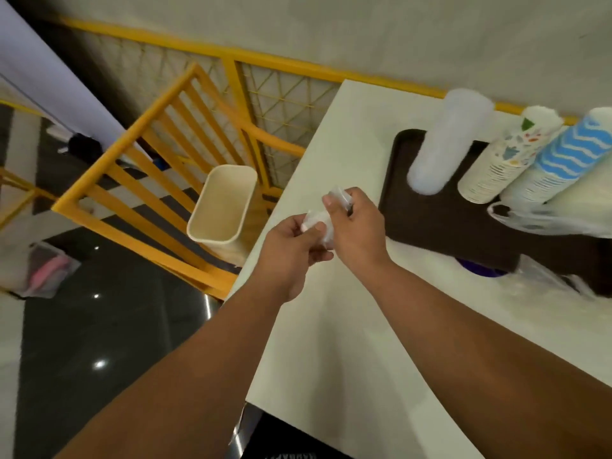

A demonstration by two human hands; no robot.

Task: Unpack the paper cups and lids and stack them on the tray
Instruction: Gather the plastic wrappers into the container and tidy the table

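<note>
White counter [331,326] carrying a dark tray [430,226] at its far right, with a clear lid stack [443,144] and two patterned paper cup stacks [503,160] [556,160] lying tilted on it. Beige bin [222,203] on the floor just beside the counter's left edge. Above the counter near the tray, left hand [291,253] and right hand [354,230] both curled around, pinching a crumpled bit of clear plastic wrap [323,223] between them.

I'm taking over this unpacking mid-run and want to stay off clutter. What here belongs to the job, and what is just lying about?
Job:
- dark brown plastic tray
- translucent white lid stack
- confetti-print paper cup stack
- blue wave-print paper cup stack
- crumpled clear plastic wrap, held by left hand and right hand

Lying about:
- cream plastic bin
- yellow wooden chair
- loose clear bags
</note>
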